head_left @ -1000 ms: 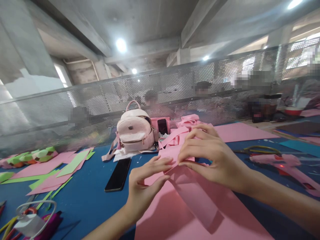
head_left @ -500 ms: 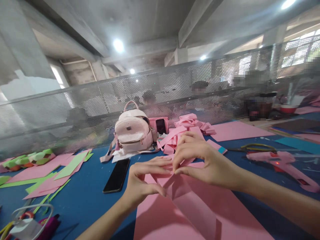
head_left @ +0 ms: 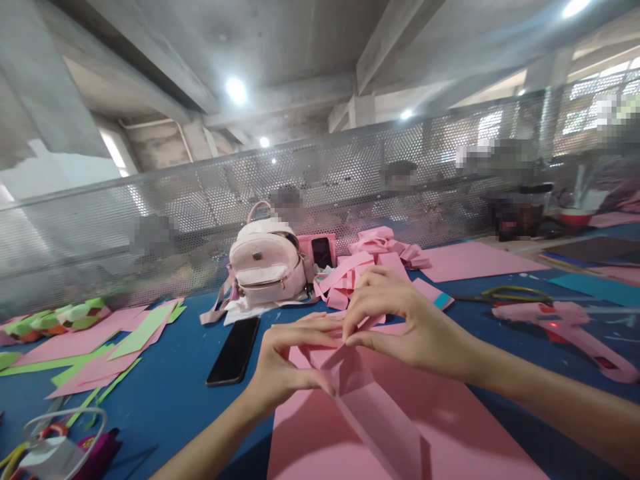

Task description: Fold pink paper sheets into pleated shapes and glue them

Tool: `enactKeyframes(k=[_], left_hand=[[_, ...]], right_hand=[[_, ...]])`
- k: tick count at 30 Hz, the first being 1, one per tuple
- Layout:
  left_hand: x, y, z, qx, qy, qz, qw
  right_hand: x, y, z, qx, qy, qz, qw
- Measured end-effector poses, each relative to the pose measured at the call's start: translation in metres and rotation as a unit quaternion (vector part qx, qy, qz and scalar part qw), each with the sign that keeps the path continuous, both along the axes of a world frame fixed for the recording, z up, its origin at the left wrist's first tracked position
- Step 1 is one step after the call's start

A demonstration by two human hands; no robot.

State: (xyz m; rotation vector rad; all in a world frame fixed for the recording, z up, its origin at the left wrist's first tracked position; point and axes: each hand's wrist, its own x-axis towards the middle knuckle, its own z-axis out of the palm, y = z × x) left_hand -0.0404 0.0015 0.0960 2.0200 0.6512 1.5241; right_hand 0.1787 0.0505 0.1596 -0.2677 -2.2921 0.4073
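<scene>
A folded pink paper strip (head_left: 377, 413) is held by both hands above a large pink sheet (head_left: 450, 427) on the blue table. My left hand (head_left: 295, 357) grips its folded end from the left, thumb below and fingers across the top. With thumb and fingertips, my right hand (head_left: 395, 317) pinches the upper edge of the fold. The strip's long free part slants down toward me. The fingers partly hide the fold. Behind the hands lies a heap of pink paper strips (head_left: 345, 273).
A black phone (head_left: 233, 351) and a pale pink backpack (head_left: 270, 260) are at left centre. Pink and green paper pieces (head_left: 135, 333) and a white charger (head_left: 50, 457) lie left. Scissors (head_left: 515, 295) and a pink glue gun (head_left: 565, 327) lie right. A perforated metal screen (head_left: 200, 193) stands behind.
The strip's free part has shifted slightly left and tilted. My right fingertips have moved a little left along the fold; both hands keep their hold.
</scene>
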Motion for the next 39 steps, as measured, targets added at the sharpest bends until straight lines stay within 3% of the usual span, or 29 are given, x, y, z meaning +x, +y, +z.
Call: enactKeyframes(k=[6, 11, 16, 19, 23, 31, 36, 39], left_hand=[[0.000, 0.000, 0.002, -0.023, 0.006, -0.006, 1.000], [0.005, -0.009, 0.008, 0.011, -0.019, 0.093, 0.995], [0.016, -0.023, 0.020, 0.054, 0.062, 0.221, 0.972], [0.019, -0.028, 0.024, 0.107, 0.114, 0.263, 0.952], [0.016, -0.028, 0.025, 0.146, 0.158, 0.271, 0.938], [0.014, -0.025, 0.025, 0.136, 0.147, 0.276, 0.940], [0.014, -0.026, 0.024, 0.109, 0.141, 0.282, 0.943], [0.011, -0.025, 0.025, 0.062, 0.092, 0.281, 0.953]], right_hand=[[-0.001, -0.001, -0.001, 0.000, 0.003, -0.007, 1.000], [0.001, 0.001, 0.000, 0.044, 0.029, -0.046, 0.998], [0.000, -0.001, -0.003, 0.094, 0.041, -0.068, 0.992], [-0.002, -0.003, -0.007, 0.097, 0.043, -0.070, 0.992], [-0.004, -0.003, -0.009, 0.096, 0.042, -0.064, 0.992], [-0.003, 0.004, -0.009, 0.072, 0.046, -0.070, 0.994], [-0.003, 0.005, -0.010, 0.087, 0.039, -0.067, 0.993], [-0.002, 0.010, -0.007, 0.100, 0.032, -0.081, 0.991]])
